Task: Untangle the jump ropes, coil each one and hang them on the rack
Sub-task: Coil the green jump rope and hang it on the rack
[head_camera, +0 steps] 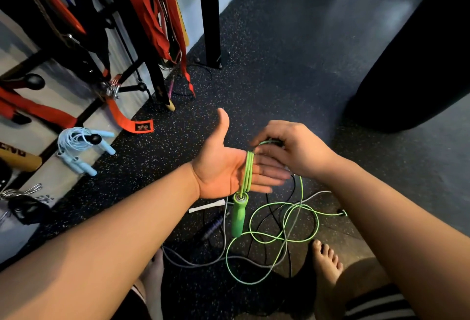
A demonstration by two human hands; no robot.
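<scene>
My left hand (223, 169) is held flat, palm up, thumb raised. Several turns of a green jump rope (248, 169) are wound across its fingers, and the green handle (238, 215) hangs below the palm. My right hand (292, 149) pinches the green cord just above the left fingers. The rest of the green rope (282, 238) lies in loose loops on the floor, mixed with a grey rope (193, 263) and a black rope (290, 261). A white handle (207, 206) and a dark purple handle (212, 228) lie on the floor under my left hand.
A coiled light-blue jump rope (81, 146) hangs on a peg of the black wall rack (132, 68) at left, among red and orange straps (157, 22). A black post (209, 14) stands behind, a dark punching bag (419, 60) at right. My bare feet (328, 263) stand beside the ropes.
</scene>
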